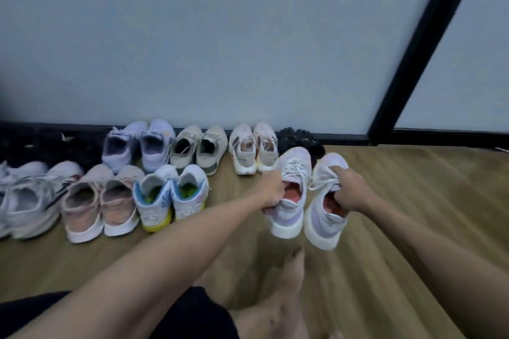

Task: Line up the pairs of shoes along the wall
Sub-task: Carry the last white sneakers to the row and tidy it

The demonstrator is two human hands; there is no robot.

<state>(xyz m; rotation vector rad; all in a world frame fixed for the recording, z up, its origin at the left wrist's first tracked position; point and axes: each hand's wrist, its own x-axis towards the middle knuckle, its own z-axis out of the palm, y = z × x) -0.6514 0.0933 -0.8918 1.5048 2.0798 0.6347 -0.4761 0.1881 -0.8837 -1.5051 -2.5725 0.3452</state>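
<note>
Both hands busy, one shoe each, pale lilac knit sneakers with white soles and coral insoles. Left hand [272,191] grips the left lilac sneaker [289,195] at the collar, fingers curled into the opening. Right hand [348,190] grips the right lilac sneaker [322,201] the same way, fingers hooked inside, thumb over the tongue and laces. Hands apart, the two shoes side by side, nearly touching, heels toward the camera. Frame is motion-blurred; cannot tell whether the soles touch the wooden floor [413,201].

Back row against the pale grey wall [220,49]: lavender pair [140,146], beige pair [198,150], white-and-peach pair [253,147], then a black pair [300,140] partly hidden behind the held sneakers. Front row, off the wall: white-and-grey pair with dark stripes [30,195], pink pair [102,201], white-and-blue pair with green insoles and a yellow sole [172,195].

Black frame post [413,58] cuts the wall on the right. Bare foot [289,292] and dark shorts [192,316] at the bottom.
</note>
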